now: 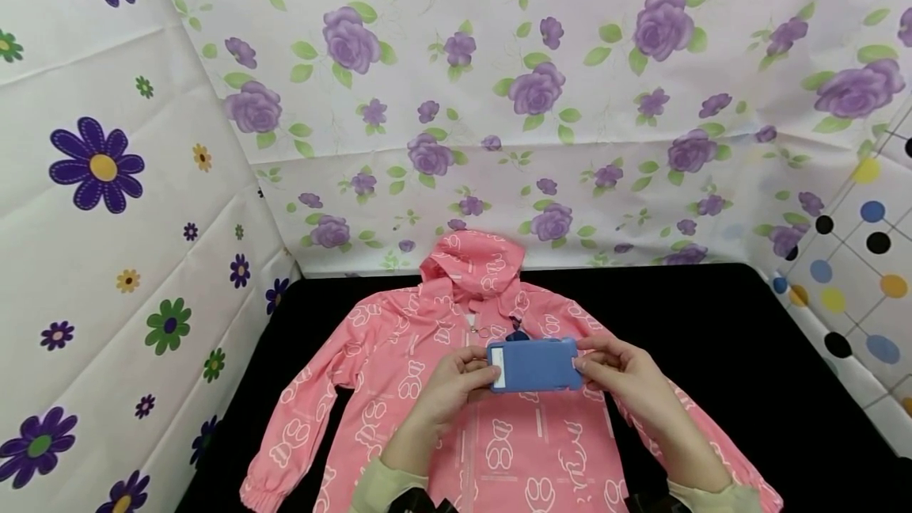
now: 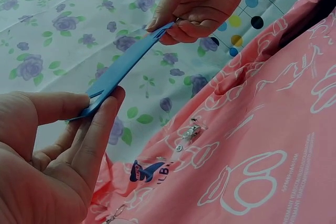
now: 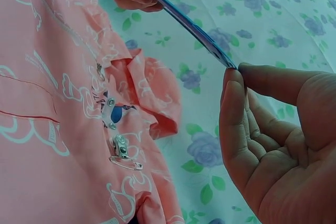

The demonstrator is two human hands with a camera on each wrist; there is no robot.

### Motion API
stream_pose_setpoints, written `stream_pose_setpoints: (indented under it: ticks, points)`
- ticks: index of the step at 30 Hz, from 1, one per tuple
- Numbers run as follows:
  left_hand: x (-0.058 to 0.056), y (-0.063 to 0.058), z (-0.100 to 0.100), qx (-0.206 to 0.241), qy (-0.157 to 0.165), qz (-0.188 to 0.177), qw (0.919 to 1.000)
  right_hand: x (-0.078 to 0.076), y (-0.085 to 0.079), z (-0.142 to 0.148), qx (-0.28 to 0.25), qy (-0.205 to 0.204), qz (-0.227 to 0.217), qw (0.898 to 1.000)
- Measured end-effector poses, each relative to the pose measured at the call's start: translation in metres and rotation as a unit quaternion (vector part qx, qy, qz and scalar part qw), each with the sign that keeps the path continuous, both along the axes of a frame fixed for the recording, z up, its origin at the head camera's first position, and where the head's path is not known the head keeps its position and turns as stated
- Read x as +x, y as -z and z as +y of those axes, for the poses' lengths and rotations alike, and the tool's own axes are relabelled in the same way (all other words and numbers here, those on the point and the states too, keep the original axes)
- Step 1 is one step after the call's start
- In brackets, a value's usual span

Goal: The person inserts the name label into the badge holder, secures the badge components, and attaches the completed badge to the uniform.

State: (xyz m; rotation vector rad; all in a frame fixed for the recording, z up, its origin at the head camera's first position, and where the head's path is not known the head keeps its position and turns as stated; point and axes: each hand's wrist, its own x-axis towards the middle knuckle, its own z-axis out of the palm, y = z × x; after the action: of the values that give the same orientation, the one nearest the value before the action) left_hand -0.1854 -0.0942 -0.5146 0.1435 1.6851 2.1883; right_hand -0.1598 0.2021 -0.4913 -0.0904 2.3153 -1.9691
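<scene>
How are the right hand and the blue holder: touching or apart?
Touching. The right wrist view shows the right hand pinching the blue holder between thumb and finger.

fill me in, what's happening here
A person pinches a flat blue rectangular case by its two ends, left hand on one, right hand on the other. It is above a pink hooded jacket with white print, spread on a black surface. A silver metal clip with a safety pin lies on the jacket.
</scene>
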Motion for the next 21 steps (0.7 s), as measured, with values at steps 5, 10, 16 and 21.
stream_pose_setpoints:
  ticks: [5,10,16,21]
  points:
    - [-0.0002,0.0002,0.0,0.001,0.001,-0.003,1.0,0.0007,-0.0017,-0.0002,-0.006,0.002,-0.007,1.0]
    - [0.0005,-0.0003,0.0005,0.008,-0.003,-0.004,1.0,0.0008,-0.0032,-0.0001,-0.016,0.0,-0.009,1.0]
    - [0.0007,0.0,0.0002,0.007,-0.001,-0.001,1.0,0.0017,-0.0045,-0.0002,-0.016,-0.004,-0.014,1.0]
    - [0.0003,0.001,-0.0004,0.003,0.006,0.005,1.0,0.0015,-0.004,-0.0016,-0.016,-0.004,-0.019,1.0]
